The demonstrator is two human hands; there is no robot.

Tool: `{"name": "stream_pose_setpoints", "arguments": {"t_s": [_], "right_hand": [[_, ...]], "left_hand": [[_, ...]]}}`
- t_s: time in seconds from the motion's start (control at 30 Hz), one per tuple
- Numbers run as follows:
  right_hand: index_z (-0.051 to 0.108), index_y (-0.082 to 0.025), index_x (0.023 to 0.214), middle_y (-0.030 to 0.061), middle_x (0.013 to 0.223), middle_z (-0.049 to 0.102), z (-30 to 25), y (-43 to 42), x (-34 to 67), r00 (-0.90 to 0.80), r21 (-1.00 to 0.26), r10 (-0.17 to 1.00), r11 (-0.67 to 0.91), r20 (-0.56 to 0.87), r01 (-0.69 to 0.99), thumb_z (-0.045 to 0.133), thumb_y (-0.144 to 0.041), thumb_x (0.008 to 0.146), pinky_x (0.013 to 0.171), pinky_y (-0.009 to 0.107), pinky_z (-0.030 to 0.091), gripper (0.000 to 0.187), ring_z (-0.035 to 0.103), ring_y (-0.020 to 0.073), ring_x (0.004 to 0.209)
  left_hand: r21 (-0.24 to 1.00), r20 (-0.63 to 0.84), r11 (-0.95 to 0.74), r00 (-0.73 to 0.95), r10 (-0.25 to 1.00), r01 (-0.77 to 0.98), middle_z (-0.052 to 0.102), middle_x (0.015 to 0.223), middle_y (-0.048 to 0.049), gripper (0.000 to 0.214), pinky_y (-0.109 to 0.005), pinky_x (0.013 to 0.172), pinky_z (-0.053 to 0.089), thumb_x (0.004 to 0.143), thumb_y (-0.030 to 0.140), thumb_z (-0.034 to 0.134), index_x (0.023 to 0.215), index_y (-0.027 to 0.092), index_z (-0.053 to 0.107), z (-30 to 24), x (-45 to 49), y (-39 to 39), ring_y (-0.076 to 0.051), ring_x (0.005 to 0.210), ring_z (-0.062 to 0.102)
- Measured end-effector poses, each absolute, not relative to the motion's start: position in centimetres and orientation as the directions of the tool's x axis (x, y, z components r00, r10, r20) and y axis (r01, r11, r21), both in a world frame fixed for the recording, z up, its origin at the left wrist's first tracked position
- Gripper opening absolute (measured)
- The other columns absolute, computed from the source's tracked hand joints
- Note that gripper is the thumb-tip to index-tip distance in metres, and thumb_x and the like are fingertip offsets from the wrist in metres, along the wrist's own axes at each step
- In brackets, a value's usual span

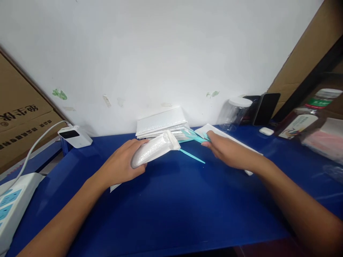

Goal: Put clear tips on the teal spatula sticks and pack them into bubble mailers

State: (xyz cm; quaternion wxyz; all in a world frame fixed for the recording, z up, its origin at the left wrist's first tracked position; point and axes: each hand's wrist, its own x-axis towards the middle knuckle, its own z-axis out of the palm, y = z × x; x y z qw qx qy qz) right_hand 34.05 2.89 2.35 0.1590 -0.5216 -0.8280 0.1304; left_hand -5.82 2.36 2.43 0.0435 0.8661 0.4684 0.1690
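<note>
1. Bubble mailer (152, 151), white and padded, lies curved in my left hand (122, 166) just in front of the stack of mailers (162, 123), lifted a little off the blue table (171, 207), with its open mouth turned toward my right hand.
2. My left hand is curled around the closed end of it, fingers wrapped over the top and thumb under.
3. My right hand (227, 151), just right of the stack, has its fingertips pressed together on the teal strips (194, 136), pinching them where they fan out from the stack's front edge.
4. I judge the mailer to be light and soft: it bows under its own shape, gives under the grip, and its skin looks slick. Holding it around the middle or closed end seems safest, leaving the mouth free.
5. The teal strips look thin, flexible and very light, so a fingertip pinch near one end suits them.
6. Count: one mailer in hand; several more in the stack, too blurred for an exact number; at least three teal strips, one lying alone (191, 156) on the table in front of the stack.
7. Right of the stack: one clear jar (234, 112) and one dark phone (265, 107) leaning on the wall. Left of it: one white power bank (75, 136).
</note>
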Motion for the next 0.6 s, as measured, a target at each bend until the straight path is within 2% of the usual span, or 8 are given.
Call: {"name": "stream_pose_setpoints", "arguments": {"t_s": [0.1,0.27,0.43,0.6], "right_hand": [[0.039,-0.028,0.091,0.0005,0.069,0.055,2.8,2.8,34.0,-0.416,-0.342,0.892,0.452,0.177,0.824,0.036,-0.061,0.108,0.054,0.034,0.037,0.038,0.050,0.0225,0.058],[0.051,-0.026,0.101,0.0050,0.086,0.066,3.0,2.0,32.9,-0.477,-0.465,0.868,0.483,0.140,0.742,0.033,-0.064,0.110,0.065,0.035,0.048,0.043,0.060,0.0250,0.075],[0.054,-0.025,0.103,0.0060,0.090,0.067,2.8,1.9,32.6,-0.455,-0.474,0.876,0.471,0.158,0.744,0.035,-0.065,0.109,0.065,0.036,0.048,0.044,0.060,0.0249,0.077],[0.055,-0.025,0.102,0.0063,0.093,0.068,3.0,1.7,32.2,-0.539,-0.519,0.838,0.500,0.087,0.694,0.034,-0.060,0.111,0.069,0.037,0.047,0.042,0.061,0.0254,0.081]], "left_hand": [[0.236,0.256,-0.569,0.514,0.819,0.788,0.062,0.142,-0.0108,0.071,-0.050,0.105,0.052,0.086,0.038,0.070,0.154,0.030,0.050,2.2,-5.8,2.4,-0.036,0.125,0.062],[0.238,0.245,-0.590,0.540,0.805,0.772,0.063,0.139,-0.0108,0.071,-0.049,0.101,0.053,0.084,0.031,0.069,0.153,0.030,0.050,2.0,-5.3,2.2,-0.035,0.121,0.064],[0.263,0.240,-0.595,0.546,0.803,0.760,0.061,0.138,-0.0097,0.074,-0.047,0.102,0.052,0.082,0.028,0.069,0.154,0.030,0.049,2.1,-4.7,1.8,-0.034,0.121,0.062],[0.272,0.252,-0.595,0.541,0.803,0.756,0.060,0.134,-0.0092,0.077,-0.045,0.098,0.053,0.080,0.025,0.069,0.154,0.030,0.047,2.1,-4.2,1.3,-0.033,0.118,0.061]]}}
